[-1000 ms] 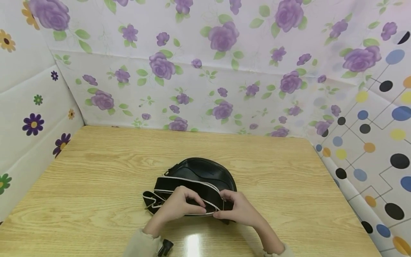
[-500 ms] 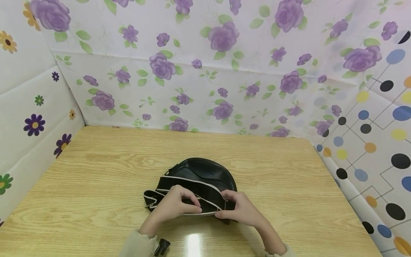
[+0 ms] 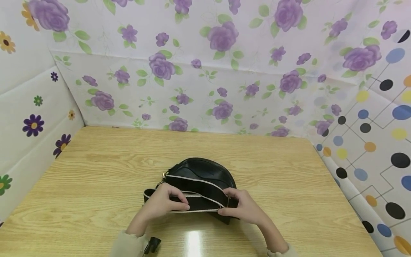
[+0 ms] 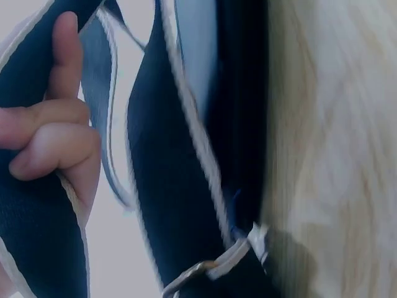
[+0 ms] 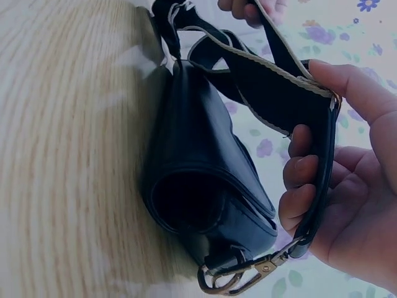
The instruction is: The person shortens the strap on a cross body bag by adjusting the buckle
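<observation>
A black rounded bag (image 3: 205, 166) sits on the table, its glossy side showing in the right wrist view. Its wide black strap (image 3: 202, 203) has pale edging and lies doubled across the front of the bag. With thumb and fingers, my left hand (image 3: 162, 200) pinches the lower run of the strap. Over at the right end, my right hand (image 3: 242, 207) grips the strap beside its metal ring; in the right wrist view the fingers curl round a narrow leather piece. A brass-coloured snap hook (image 5: 263, 267) joins that piece to the bag. Another metal clip (image 3: 164, 175) shows at the bag's left end.
The wood-grain table (image 3: 112, 171) extends around the bag. Behind it stands a purple-flowered cloth wall (image 3: 192, 96), with patterned side walls left and right. A small black object (image 3: 152, 245) shows beside the left sleeve (image 3: 128, 244).
My left hand has slid left along the strap, and the lower run now lies straighter. My right hand has shifted slightly right, keeping its grip. The bag stays put.
</observation>
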